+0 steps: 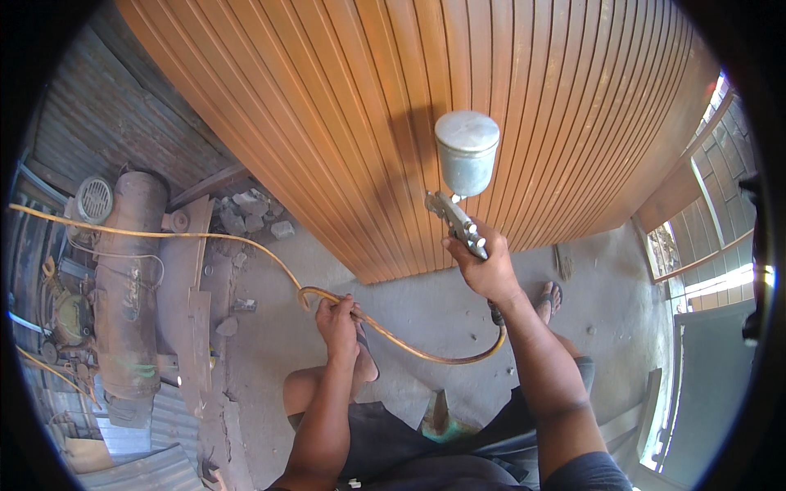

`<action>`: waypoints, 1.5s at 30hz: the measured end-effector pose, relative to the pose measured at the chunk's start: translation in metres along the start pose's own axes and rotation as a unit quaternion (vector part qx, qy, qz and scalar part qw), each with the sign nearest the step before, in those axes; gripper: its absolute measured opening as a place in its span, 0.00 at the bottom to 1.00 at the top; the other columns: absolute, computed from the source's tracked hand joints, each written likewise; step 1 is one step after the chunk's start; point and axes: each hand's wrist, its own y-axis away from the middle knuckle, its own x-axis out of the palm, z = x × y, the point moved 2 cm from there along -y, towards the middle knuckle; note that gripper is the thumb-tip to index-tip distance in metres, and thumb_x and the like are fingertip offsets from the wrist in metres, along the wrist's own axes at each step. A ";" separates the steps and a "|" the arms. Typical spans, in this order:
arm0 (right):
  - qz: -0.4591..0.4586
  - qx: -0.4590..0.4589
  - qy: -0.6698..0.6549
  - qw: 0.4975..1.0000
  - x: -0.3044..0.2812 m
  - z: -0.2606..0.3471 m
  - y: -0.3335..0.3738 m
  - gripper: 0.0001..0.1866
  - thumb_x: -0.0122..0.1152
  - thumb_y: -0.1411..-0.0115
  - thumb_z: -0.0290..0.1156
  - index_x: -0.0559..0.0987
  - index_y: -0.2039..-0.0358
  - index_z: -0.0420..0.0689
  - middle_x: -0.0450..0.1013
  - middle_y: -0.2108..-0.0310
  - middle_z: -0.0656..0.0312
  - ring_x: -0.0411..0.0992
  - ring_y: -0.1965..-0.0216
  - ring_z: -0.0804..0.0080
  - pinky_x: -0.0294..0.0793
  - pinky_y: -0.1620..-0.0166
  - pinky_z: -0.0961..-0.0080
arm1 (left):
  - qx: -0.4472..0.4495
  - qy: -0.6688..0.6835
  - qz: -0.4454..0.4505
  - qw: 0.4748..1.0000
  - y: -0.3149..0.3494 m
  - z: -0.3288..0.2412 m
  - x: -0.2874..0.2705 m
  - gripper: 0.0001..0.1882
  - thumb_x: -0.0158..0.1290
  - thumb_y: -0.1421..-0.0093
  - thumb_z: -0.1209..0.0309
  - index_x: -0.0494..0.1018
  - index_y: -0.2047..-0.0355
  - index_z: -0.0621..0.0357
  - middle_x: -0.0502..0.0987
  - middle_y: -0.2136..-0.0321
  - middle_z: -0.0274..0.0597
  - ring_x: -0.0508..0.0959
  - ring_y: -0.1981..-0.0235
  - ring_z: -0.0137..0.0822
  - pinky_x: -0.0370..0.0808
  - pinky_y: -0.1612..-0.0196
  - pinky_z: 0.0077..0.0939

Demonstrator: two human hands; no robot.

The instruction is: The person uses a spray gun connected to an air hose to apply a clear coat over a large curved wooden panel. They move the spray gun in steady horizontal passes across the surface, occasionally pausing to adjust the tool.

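Right grip (491,268): metal spray gun (458,218) | left grip (336,327): curved hose (446,359) | ribbed panel (344,123)

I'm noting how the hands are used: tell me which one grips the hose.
The left hand: it grips the yellow hose, while the right hand holds the spray gun.

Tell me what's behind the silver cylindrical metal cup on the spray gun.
Around the silver cylindrical metal cup, the orange-brown ridged panel shows behind it; the patch that the cup covers can't be seen.

Rough workshop, worn air compressor (129,282), corrugated metal sheets (135,102), spray gun (467,168)
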 end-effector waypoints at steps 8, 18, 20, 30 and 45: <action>0.060 0.100 0.026 0.993 0.019 -0.031 0.041 0.14 0.70 0.34 0.30 0.81 0.52 0.35 0.80 0.70 0.42 0.82 0.67 0.43 0.79 0.59 0.57 | -0.034 -0.062 0.017 0.997 -0.004 0.014 -0.003 0.05 0.59 0.31 0.75 0.73 0.63 0.56 0.79 0.74 0.40 0.75 0.81 0.26 0.72 0.79 0.22; -0.011 -0.025 -0.054 0.998 -0.008 0.064 0.006 0.09 0.71 0.32 0.27 0.78 0.58 0.38 0.73 0.78 0.59 0.70 0.75 0.78 0.73 0.70 0.71 | -0.009 0.001 -0.048 0.999 -0.008 -0.002 -0.009 0.09 0.56 0.29 0.79 0.66 0.55 0.59 0.77 0.66 0.43 0.80 0.70 0.33 0.80 0.67 0.28; -0.033 -0.060 -0.054 0.996 -0.021 0.097 -0.008 0.09 0.70 0.31 0.27 0.79 0.57 0.37 0.74 0.76 0.62 0.70 0.74 0.80 0.73 0.70 0.73 | 0.012 0.036 -0.053 0.998 -0.008 -0.007 -0.009 0.09 0.55 0.29 0.78 0.65 0.55 0.58 0.77 0.64 0.43 0.80 0.69 0.33 0.80 0.66 0.29; -0.120 -0.129 -0.113 0.978 -0.057 0.214 -0.031 0.16 0.73 0.30 0.36 0.82 0.49 0.41 0.79 0.70 0.67 0.68 0.80 0.87 0.65 0.78 0.84 | 0.014 0.066 -0.062 0.996 -0.010 -0.017 -0.009 0.09 0.58 0.28 0.75 0.67 0.57 0.56 0.76 0.61 0.39 0.80 0.66 0.32 0.78 0.64 0.31; -0.075 -0.094 -0.008 0.993 -0.022 0.170 -0.032 0.09 0.70 0.29 0.34 0.81 0.56 0.44 0.72 0.76 0.75 0.65 0.80 0.88 0.63 0.77 0.82 | 0.004 0.119 -0.050 0.992 -0.008 -0.016 -0.011 0.09 0.58 0.30 0.75 0.68 0.57 0.58 0.77 0.67 0.38 0.80 0.66 0.31 0.77 0.66 0.28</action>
